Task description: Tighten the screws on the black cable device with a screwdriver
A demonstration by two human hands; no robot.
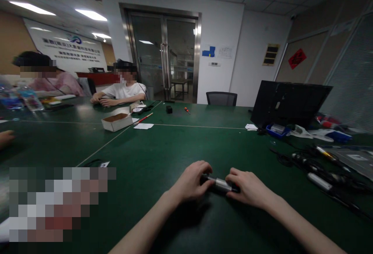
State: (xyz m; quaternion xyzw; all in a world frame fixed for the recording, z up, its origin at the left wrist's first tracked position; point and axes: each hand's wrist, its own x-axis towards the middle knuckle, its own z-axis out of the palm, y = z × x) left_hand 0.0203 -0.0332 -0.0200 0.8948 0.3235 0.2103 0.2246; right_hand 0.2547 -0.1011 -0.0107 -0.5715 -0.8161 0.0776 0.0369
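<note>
Both hands grip a short black-and-silver cylinder [223,185] low over the green table [169,149]. My left hand [194,180] is closed around its dark left end, fingers curled over the top and thumb in front. On the right end, also dark, my right hand [246,187] pinches with fingers and thumb. The silver middle shows between the hands. Its exact kind cannot be made out, and both ends are partly hidden by fingers.
Cables [314,168] and a laptop [354,158] lie at right, before a black monitor [291,102]. A white box [116,122], papers [143,126] and a screwdriver [187,110] lie farther back. Other people sit at left, one in a white shirt [125,91].
</note>
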